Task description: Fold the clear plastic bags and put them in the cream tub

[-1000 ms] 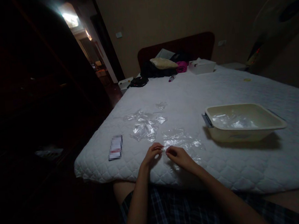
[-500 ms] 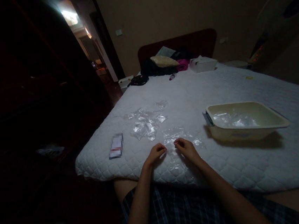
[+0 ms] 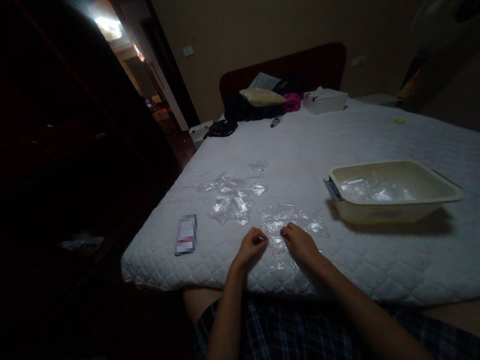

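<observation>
My left hand (image 3: pixel 251 247) and my right hand (image 3: pixel 300 241) face each other low over the near part of the bed. Each pinches thumb against fingers on a clear plastic bag (image 3: pixel 277 247), whose thin film shows between them. More clear film (image 3: pixel 283 214) lies flat just beyond my fingers and past my right hand. A loose pile of crumpled clear plastic bags (image 3: pixel 231 200) rests ahead and to the left. A cream plastic basin (image 3: pixel 396 210) with grey handles stands to the right, with shiny clear plastic (image 3: pixel 376 188) inside.
A phone-like flat object (image 3: pixel 186 235), blurred out, lies left of my hands on the white quilted bed (image 3: pixel 371 269). At the headboard are a pillow (image 3: pixel 261 96), dark cloth, a magenta roll (image 3: pixel 291 102) and a white box (image 3: pixel 326 101). A fan (image 3: pixel 458 29) stands far right.
Both hands stay in nearly the same place, still pinching. The film between them catches more light now. The camera view has shifted slightly; the pile and basin have not moved.
</observation>
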The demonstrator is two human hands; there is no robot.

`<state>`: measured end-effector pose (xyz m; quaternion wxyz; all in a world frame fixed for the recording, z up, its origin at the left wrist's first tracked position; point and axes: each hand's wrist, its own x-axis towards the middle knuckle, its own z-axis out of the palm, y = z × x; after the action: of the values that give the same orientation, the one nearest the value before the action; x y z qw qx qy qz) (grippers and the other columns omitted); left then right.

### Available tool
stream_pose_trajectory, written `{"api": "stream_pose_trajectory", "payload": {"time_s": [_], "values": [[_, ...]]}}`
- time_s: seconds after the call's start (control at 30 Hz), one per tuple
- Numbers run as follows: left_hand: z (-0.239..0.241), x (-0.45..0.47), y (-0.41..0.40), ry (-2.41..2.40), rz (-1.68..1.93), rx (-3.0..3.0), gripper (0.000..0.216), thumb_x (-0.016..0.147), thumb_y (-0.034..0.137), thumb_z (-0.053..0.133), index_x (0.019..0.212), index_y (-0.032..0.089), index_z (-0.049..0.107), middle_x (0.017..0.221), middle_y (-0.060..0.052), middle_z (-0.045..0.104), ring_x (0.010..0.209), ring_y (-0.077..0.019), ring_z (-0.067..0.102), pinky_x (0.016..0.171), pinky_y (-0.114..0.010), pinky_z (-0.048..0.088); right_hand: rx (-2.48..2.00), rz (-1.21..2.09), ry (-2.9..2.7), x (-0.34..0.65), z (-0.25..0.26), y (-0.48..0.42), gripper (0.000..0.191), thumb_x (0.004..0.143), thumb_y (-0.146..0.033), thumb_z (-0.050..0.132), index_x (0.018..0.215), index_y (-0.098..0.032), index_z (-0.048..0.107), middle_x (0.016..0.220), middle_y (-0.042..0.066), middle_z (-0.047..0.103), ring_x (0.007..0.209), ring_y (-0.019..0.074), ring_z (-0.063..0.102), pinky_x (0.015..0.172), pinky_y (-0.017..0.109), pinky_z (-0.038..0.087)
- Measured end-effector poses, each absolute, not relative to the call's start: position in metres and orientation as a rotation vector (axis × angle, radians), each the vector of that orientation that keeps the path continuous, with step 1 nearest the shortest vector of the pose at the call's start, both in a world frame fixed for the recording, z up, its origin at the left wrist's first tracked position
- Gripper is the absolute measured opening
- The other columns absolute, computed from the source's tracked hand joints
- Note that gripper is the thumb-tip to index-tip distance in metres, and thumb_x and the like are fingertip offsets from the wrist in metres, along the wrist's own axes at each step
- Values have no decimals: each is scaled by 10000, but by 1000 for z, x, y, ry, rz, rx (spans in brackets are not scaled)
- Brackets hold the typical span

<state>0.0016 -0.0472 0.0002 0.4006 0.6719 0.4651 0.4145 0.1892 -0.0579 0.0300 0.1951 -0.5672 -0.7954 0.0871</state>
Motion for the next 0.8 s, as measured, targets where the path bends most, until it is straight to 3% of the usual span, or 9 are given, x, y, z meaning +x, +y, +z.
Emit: {"api": "stream_pose_trajectory", "payload": {"time_s": [0.5, 0.63, 0.8], "values": [[5, 6, -54, 1274, 985, 1915, 147, 690, 141, 518, 774, 181, 632, 831, -3, 512, 684, -101, 480, 620, -212, 390, -1495, 287, -2268, 197, 26, -51, 179, 830, -173, 448, 765, -168, 614, 819, 70, 569, 771, 162, 533, 684, 241, 379], [3, 6, -54, 1278, 1003, 1911, 145, 703, 148, 524, 785, 182, 639, 851, -7, 520, 688, -100, 486, 626, -211, 393, -1443, 364, -2151, 199, 27, -52, 179, 835, -173, 437, 881, -154, 609, 864, 63, 569, 820, 159, 536, 739, 249, 402], [2, 5, -54, 1236, 1026, 1877, 135, 711, 152, 529, 788, 178, 637, 868, -12, 523, 708, -102, 496, 631, -207, 398, -1256, 199, -2162, 198, 35, -74, 212, 840, -144, 425, 991, -144, 574, 914, 86, 579, 862, 183, 523, 771, 293, 409]]}}
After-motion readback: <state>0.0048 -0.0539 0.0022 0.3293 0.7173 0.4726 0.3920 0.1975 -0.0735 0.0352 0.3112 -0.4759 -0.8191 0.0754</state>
